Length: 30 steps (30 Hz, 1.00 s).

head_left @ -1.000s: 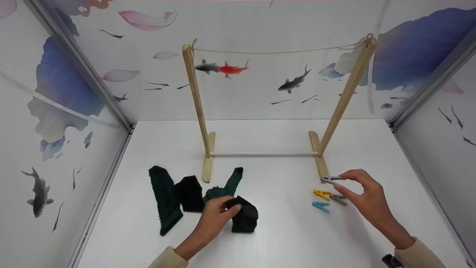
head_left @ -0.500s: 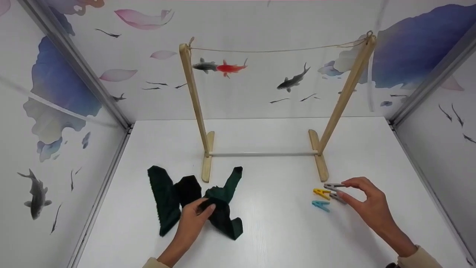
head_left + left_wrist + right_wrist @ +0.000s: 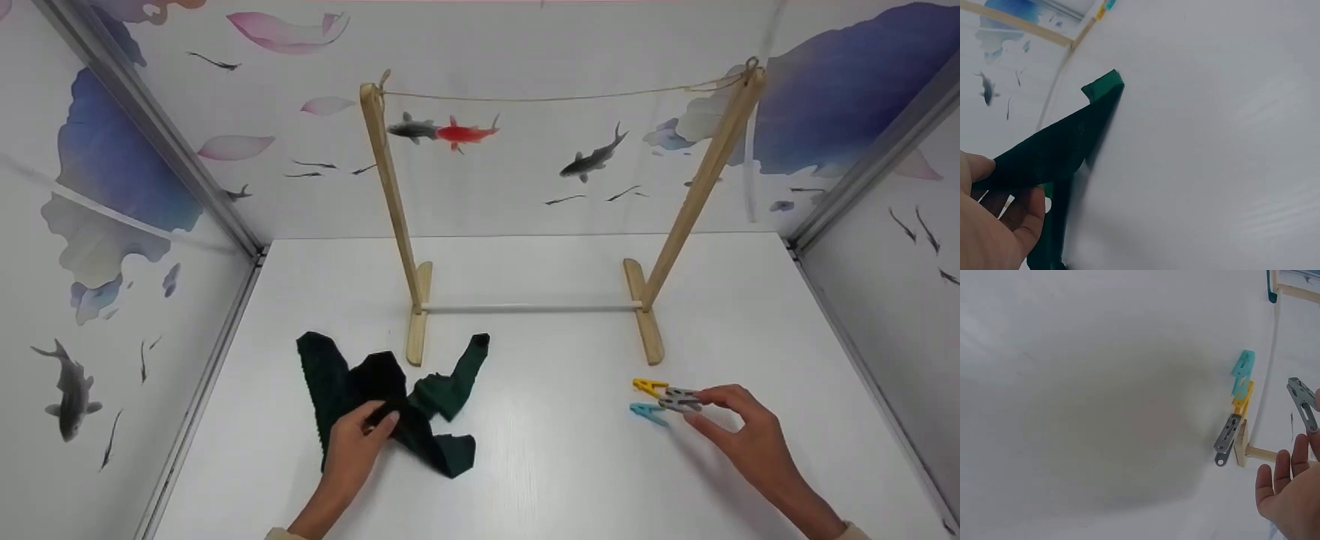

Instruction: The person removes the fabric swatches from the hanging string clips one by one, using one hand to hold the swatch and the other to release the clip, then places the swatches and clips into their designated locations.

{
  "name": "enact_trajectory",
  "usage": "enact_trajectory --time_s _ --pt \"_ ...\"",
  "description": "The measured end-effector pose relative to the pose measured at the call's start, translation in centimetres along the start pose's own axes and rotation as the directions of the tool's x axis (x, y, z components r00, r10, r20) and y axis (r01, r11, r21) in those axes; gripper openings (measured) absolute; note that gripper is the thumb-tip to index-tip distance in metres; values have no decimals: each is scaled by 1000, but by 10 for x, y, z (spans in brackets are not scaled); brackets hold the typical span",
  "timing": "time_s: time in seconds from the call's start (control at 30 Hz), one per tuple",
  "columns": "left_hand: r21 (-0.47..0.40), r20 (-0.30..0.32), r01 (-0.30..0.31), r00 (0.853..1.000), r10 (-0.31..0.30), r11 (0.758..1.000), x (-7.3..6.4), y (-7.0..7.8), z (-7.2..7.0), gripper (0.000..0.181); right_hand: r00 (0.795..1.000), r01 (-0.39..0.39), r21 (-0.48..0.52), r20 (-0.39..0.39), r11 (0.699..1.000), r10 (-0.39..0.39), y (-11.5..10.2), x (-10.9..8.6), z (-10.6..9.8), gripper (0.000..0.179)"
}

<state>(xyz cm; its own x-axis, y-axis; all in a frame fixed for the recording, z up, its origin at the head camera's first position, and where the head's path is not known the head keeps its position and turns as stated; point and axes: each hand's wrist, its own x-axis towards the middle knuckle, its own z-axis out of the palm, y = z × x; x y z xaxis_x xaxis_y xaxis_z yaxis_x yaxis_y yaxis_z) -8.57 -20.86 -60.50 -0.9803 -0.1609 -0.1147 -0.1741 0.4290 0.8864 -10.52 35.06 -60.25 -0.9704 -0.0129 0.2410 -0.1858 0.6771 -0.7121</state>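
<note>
My left hand (image 3: 351, 442) pinches one end of a dark green cloth strip (image 3: 448, 452), whose far end is folded over. In the left wrist view the strip (image 3: 1053, 149) slants upward from between the thumb and fingers. More dark green cloth (image 3: 321, 367) lies beneath and beyond it, one part nearly black (image 3: 380, 373) and one narrow bent part (image 3: 463, 381). My right hand (image 3: 754, 435) pinches a grey clothespin (image 3: 1301, 400) between thumb and forefinger, above the table. Just below it lie another grey clothespin (image 3: 1227, 433), a yellow one (image 3: 649, 387) and a blue one (image 3: 648, 412).
A wooden stand with two posts (image 3: 701, 184) rises at the back of the white table (image 3: 555, 465). A thin string (image 3: 540, 99) joins the post tops, and a white rod (image 3: 532, 308) joins the feet. Walls with painted fish enclose the table on three sides.
My left hand has moved left, dragging the cloth strip toward the other cloth. My right hand has lowered with the grey clothespin toward the clothespins on the table.
</note>
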Motion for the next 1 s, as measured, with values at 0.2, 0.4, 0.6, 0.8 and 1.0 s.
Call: enact_trajectory --time_s 0.2,0.4,0.6,0.8,1.0 --pt "73 -35 -3 999 5 997 5 -11 -9 19 999 -49 -32 18 998 49 15 -8 2 34" --pt "104 -38 -3 999 7 995 9 -17 -12 23 993 -98 -90 52 991 103 25 -10 1 35" --pt "150 -53 -21 998 29 988 12 -20 -16 21 992 -87 -115 76 990 96 31 -10 -1 37" --pt "205 -60 -5 998 18 979 15 -22 -18 17 986 -102 -168 116 981 122 32 -10 -3 36" --pt "263 -48 -32 998 46 964 16 -24 -20 17 972 -135 -217 162 967 172 32 -8 -2 35"
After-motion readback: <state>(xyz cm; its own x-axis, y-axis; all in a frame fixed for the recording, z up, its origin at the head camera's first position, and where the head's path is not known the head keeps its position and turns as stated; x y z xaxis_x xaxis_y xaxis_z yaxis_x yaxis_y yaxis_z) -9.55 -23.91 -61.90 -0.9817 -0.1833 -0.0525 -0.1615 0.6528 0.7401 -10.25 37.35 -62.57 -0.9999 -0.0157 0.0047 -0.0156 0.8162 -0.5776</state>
